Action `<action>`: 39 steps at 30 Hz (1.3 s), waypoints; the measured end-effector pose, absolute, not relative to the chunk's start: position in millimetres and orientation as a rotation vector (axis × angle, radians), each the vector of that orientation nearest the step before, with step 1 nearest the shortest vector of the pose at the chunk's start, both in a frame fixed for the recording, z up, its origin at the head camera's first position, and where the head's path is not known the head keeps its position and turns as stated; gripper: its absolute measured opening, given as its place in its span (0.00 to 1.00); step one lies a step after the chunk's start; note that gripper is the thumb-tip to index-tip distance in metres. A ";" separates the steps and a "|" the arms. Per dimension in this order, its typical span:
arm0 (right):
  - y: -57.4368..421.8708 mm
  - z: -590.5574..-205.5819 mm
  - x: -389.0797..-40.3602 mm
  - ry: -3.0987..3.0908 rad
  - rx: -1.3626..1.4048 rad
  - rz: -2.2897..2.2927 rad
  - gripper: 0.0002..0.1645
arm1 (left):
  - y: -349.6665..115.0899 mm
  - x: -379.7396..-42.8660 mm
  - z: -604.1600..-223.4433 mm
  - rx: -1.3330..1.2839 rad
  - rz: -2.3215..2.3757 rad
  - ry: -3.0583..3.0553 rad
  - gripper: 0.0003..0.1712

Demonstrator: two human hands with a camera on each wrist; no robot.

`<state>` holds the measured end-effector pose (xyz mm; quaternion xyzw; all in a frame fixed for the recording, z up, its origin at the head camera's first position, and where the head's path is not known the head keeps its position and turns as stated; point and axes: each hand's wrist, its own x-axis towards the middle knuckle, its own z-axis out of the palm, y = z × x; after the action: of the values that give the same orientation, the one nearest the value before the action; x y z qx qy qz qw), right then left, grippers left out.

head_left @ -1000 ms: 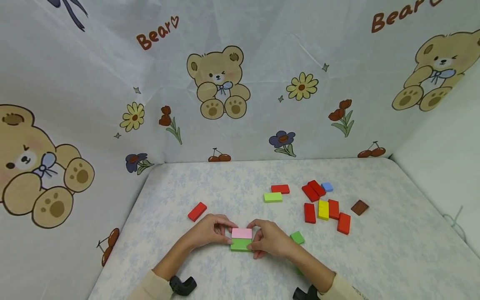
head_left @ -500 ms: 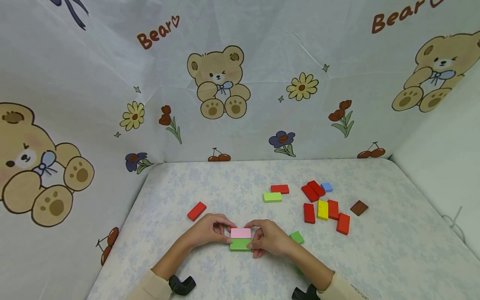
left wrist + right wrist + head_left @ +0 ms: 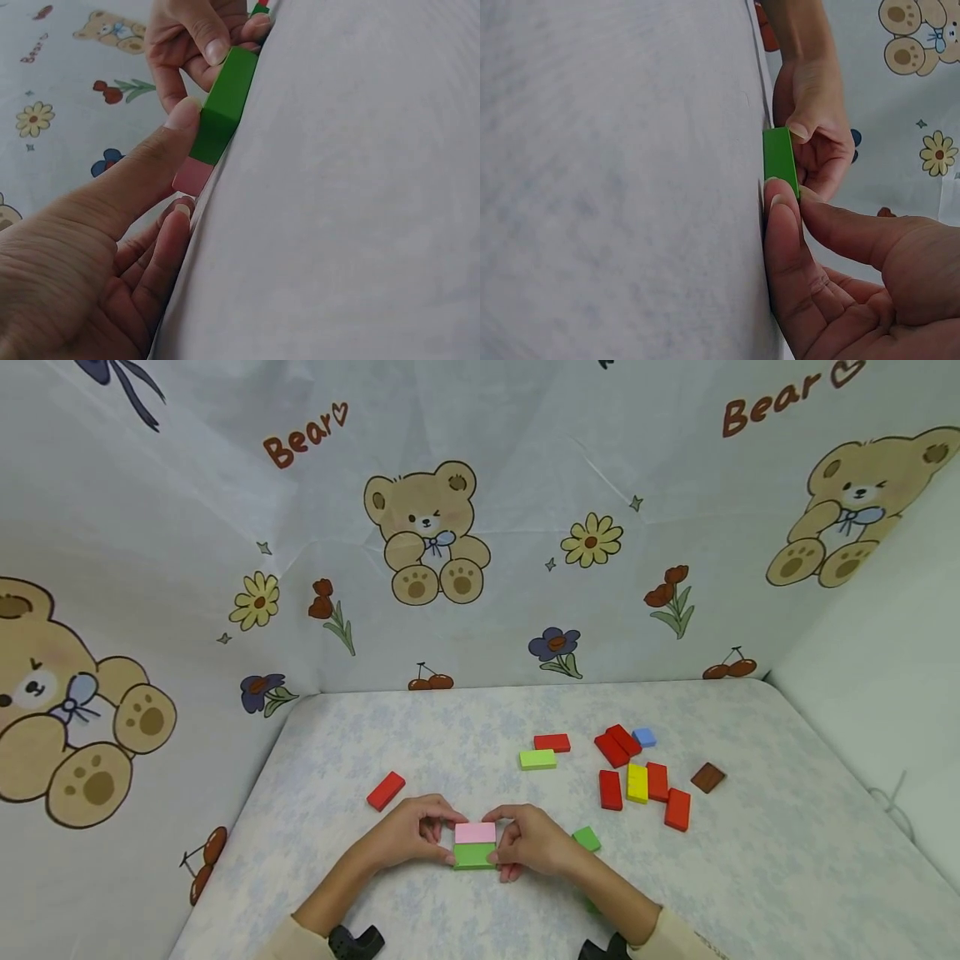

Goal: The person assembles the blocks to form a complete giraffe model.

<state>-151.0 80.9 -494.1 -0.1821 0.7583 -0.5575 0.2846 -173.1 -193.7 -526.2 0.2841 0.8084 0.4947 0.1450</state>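
Green block (image 3: 474, 857) (pink (image 3: 476, 833) alongside) between hands (image 3: 417, 832) (image 3: 532, 840)

The head view looks forward and down across the table (image 3: 420, 731); both wrist views, close and tilted sideways, share the green block (image 3: 229, 101) above mid-frame.

A pink block (image 3: 475, 832) lies lengthwise against the far side of a green block (image 3: 472, 857).

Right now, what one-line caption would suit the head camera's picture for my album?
Left hand and right hand hold a pink block against a green block on a pale tabletop.
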 end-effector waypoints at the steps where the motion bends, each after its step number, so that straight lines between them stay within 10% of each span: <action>1: 80.7 -493.9 -151.0 2.033 -0.491 -1.488 0.29 | -194.2 -173.2 -525.8 0.821 1.424 2.328 0.29; 39: 152.2 -462.7 -247.2 2.747 -0.640 -1.119 0.13 | -195.0 -172.1 -533.8 0.841 1.520 2.335 0.17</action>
<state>-247.2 152.2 -462.7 -0.2106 0.9039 -0.3683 0.0535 -172.1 -195.0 -533.8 0.2871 0.7969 0.5189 0.1154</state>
